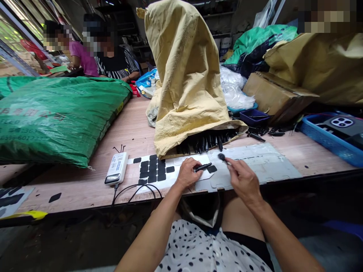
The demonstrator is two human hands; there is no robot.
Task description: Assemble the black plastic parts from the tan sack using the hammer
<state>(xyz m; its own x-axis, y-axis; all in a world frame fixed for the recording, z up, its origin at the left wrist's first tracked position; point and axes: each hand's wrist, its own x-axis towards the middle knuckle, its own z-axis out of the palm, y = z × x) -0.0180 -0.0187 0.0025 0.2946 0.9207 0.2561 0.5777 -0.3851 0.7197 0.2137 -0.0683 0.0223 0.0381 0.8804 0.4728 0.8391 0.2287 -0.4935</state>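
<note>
My left hand point(187, 173) rests over a white sheet on the table, its fingers closed on a slim black pen-like piece point(204, 166). Slightly right of that piece lies a black rounded-square patch point(211, 169). My right hand point(246, 180) pinches a short stick with a round black head point(221, 157), held above the grey board point(255, 162). To the left, several black square patches point(153, 169) sit in rows on the white sheet. Just beyond both hands, a tan sack point(187, 75) opens toward me, with many black pen-like pieces point(202, 143) in its mouth.
A white power bank point(116, 169) with a black cable point(133, 185) is at left, beside a big green sack point(56, 117). Right stand a cardboard box point(272, 92), a navy tray point(254, 118) and a blue basket point(326, 141) holding a phone point(344, 126). Two people work behind.
</note>
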